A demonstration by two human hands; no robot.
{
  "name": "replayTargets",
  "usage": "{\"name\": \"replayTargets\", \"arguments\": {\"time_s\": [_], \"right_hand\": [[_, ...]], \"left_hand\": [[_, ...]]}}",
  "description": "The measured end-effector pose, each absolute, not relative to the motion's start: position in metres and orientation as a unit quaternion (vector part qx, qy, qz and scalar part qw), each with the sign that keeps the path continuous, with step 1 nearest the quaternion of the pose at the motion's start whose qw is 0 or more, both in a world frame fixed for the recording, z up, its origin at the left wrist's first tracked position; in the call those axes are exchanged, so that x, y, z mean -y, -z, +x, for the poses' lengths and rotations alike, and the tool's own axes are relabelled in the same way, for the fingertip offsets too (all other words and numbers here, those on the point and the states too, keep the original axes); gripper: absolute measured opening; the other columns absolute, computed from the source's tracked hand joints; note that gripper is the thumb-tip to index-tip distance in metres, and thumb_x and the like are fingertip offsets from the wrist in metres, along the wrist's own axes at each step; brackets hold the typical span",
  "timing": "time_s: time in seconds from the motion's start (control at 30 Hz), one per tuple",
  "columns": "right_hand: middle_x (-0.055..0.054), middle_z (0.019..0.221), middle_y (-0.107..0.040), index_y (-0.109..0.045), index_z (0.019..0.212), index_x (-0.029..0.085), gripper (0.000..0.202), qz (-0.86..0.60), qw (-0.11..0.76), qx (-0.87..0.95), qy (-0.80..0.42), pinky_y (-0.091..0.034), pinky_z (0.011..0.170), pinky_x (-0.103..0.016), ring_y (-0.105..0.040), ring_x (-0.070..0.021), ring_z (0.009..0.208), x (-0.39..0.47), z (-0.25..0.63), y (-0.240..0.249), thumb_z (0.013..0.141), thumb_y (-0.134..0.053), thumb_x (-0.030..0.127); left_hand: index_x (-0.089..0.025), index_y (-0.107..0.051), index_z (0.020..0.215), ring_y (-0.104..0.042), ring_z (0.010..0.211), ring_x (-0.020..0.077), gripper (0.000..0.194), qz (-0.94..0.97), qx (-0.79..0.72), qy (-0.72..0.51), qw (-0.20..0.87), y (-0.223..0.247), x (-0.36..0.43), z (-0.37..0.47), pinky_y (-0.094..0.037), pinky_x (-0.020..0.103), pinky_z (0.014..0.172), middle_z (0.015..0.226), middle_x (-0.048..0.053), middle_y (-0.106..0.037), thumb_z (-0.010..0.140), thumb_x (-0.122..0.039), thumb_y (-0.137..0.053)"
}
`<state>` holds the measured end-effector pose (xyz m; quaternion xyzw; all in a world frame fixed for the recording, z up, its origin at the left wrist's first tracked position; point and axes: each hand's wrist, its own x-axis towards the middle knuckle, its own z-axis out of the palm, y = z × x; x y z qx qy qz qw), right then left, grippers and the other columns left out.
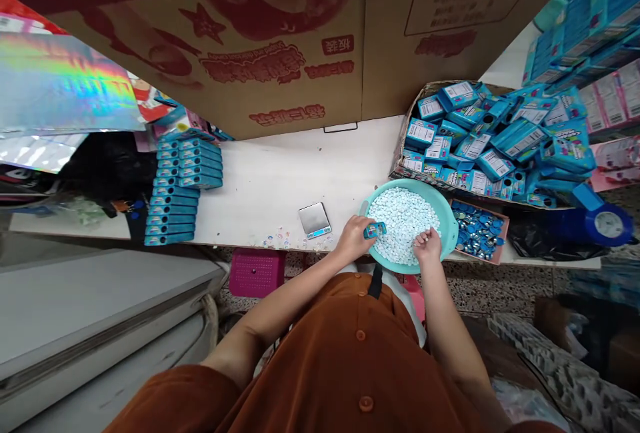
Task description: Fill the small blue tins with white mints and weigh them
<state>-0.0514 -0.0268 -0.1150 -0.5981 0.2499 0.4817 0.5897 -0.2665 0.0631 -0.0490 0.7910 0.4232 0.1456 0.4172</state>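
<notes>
My left hand is closed around a small blue box over the left part of a turquoise basin. Small pale blue-white pieces fill the basin. Over its right part, just above the pieces, my right hand has its fingers curled together; what they hold, if anything, is too small to make out. A small digital scale with a bare metal plate lies on the white table, left of my left hand.
Blue boxes are stacked at the left. An open carton of blue boxes stands behind the basin at the right, beside a tray of blue, shiny caps. A large cardboard box rises at the back. A pink stool is below the table edge.
</notes>
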Motion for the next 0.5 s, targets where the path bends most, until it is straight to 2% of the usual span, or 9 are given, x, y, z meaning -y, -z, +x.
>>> {"name": "replayTargets", "arguments": {"time_s": [0.27, 0.5], "right_hand": [[0.01, 0.043, -0.031, -0.033, 0.064, 0.022, 0.031, -0.59, 0.59, -0.232, -0.5, -0.024, 0.032, -0.017, -0.031, -0.0035, 0.031, 0.019, -0.046, 0.115, 0.09, -0.04, 0.036], [0.01, 0.041, -0.031, -0.034, 0.063, 0.021, 0.03, -0.593, 0.577, -0.255, -0.501, -0.023, 0.031, -0.017, -0.031, -0.0037, 0.031, 0.032, -0.05, 0.116, 0.09, -0.039, 0.034]], "left_hand": [[-0.021, -0.055, 0.103, -0.058, 0.094, 0.02, 0.03, 0.737, -0.518, -0.189, 0.391, 0.054, -0.065, -0.31, -0.048, 0.034, 0.083, 0.1, 0.005, -0.062, 0.074, -0.021, -0.065], [-0.02, -0.051, 0.103, -0.057, 0.095, 0.0222, 0.032, 0.702, -0.616, -0.179, 0.31, 0.098, -0.082, -0.402, -0.047, 0.036, 0.082, 0.1, 0.006, -0.059, 0.073, -0.019, -0.063]]}}
